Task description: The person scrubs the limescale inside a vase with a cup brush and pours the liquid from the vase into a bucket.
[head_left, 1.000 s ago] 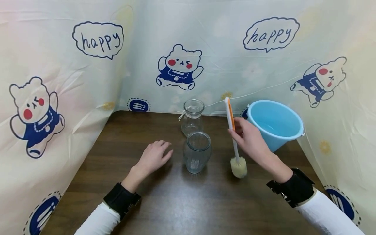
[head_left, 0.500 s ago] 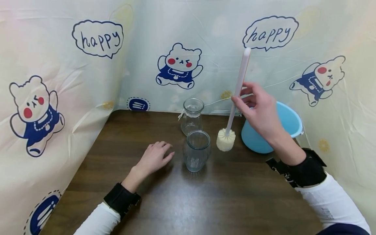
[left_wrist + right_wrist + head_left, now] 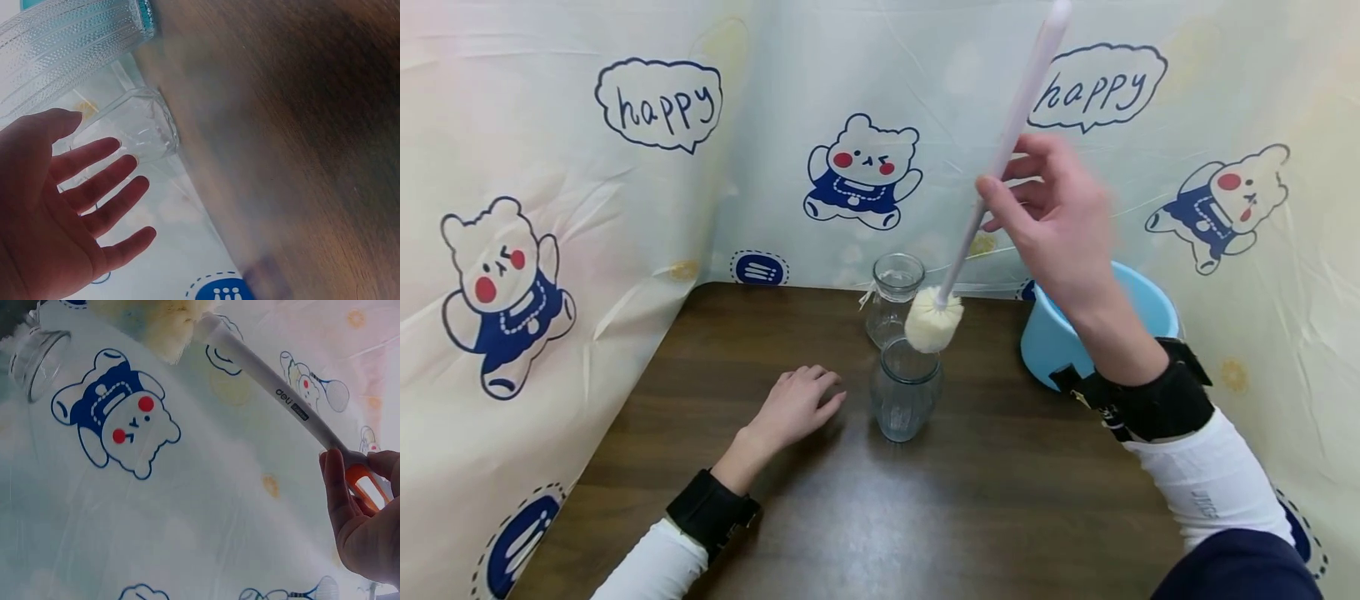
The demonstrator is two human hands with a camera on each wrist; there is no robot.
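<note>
Raised above the table, my right hand [image 3: 1060, 217] pinches the white handle of a cup brush [image 3: 934, 321] between thumb and fingers. The brush slants, its cream sponge head low and overlapping the mouth of the front glass jar [image 3: 904, 408] in the head view. In the right wrist view, an orange part shows on the brush handle [image 3: 287, 406] near the fingers. My left hand [image 3: 797, 404] rests on the table to the left of that jar, fingers relaxed and holding nothing. Its palm and spread fingers show in the left wrist view, with the ribbed jar [image 3: 75, 50] beside them.
A second glass jar [image 3: 891, 312] with a string tied at its neck stands behind the front one. To the right, a light blue bucket [image 3: 1045, 346] is partly covered by my right arm. A printed sheet [image 3: 955, 108] hangs behind the wooden table [image 3: 880, 525].
My right hand has lifted the cup brush and carried its head leftward, from beside the bucket to over the front jar. The left hand has stayed in place.
</note>
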